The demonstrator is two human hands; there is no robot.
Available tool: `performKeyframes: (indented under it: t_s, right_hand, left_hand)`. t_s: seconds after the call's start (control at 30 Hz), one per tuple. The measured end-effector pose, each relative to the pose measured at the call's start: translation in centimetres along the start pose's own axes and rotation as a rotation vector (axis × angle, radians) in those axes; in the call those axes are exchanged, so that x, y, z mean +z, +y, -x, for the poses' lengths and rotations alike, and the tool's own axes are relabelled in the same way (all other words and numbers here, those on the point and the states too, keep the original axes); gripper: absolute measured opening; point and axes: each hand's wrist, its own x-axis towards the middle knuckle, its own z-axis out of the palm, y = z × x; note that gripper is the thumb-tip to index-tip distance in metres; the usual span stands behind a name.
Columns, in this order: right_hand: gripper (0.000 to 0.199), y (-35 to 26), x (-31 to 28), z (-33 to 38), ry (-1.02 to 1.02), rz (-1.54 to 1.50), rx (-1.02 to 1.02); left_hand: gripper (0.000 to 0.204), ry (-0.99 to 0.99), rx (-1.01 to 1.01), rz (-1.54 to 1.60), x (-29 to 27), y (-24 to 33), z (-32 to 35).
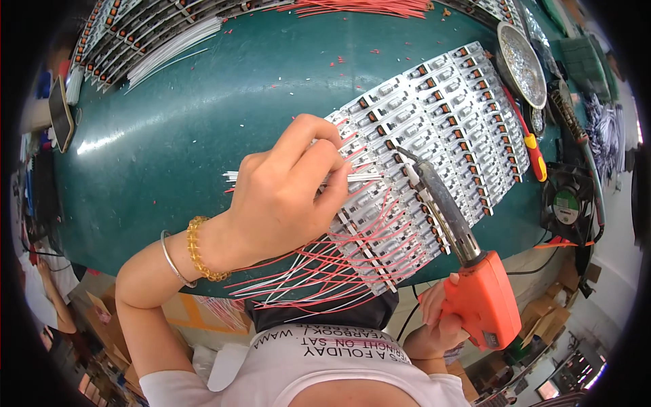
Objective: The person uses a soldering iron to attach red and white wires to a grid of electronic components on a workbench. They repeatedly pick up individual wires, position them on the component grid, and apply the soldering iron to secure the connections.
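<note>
My left hand [285,186] is closed in a pinch on a small bundle of white wires [366,177], whose ends stick out toward a panel of switches [441,136]. Held by its orange handle, a soldering gun [489,298] is in my right hand [441,317], partly hidden behind it. The gun's tip reaches the panel just right of the white wire ends; whether it touches a contact is too small to tell. Rows of small switches with black and orange parts cover the panel. Red and white wires [305,271] trail off its near left side, over the table edge.
The green table [156,169] carries more switch panels [135,34], loose white wires [173,51] and red wires [366,8] at the back. A metal dish [521,64], a red-and-yellow screwdriver [535,156] and a black fan [568,203] lie along the right. A phone [61,114] stands far left.
</note>
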Motion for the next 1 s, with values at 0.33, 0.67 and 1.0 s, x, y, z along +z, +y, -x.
performKeyframes:
  t_s: [0.33,0.67,1.0]
  right_hand:
    - [0.077,0.0,-1.6,1.0,-0.066,-0.033,0.01]
    - [0.031,1.6,-3.5,2.7,-0.088,0.349,0.129]
    - [0.061,2.1,-3.4,2.8,-0.078,0.285,-0.019]
  left_hand:
    - [0.013,-0.059,0.096,0.016,-0.7,0.6,-0.4]
    - [0.015,-0.002,0.042,-0.027,0.4,0.6,0.4]
    - [0.016,-0.017,0.028,-0.035,0.3,0.7,0.4]
